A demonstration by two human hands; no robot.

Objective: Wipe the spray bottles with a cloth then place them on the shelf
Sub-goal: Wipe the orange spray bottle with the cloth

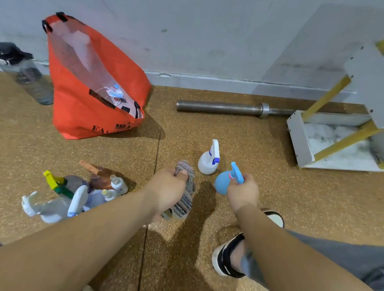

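My left hand [169, 190] grips a striped cloth [185, 201] that hangs down over the floor. My right hand [243, 192] holds a blue spray bottle [222, 183] by its neck and light blue trigger head. A white spray bottle [208, 161] with a blue trigger stands on the floor just beyond both hands. Several more spray bottles [75, 192] lie in a heap on the floor to the left of my left arm. The white shelf [299, 138] with yellow posts stands at the right, its bottom tier low to the floor.
An orange bag [87, 107] stands against the wall at the back left, a dark water bottle [24, 74] beside it. A metal barbell bar [222, 108] lies along the wall. My black-and-white shoe [227, 257] rests under my right arm. The floor is brown speckled matting.
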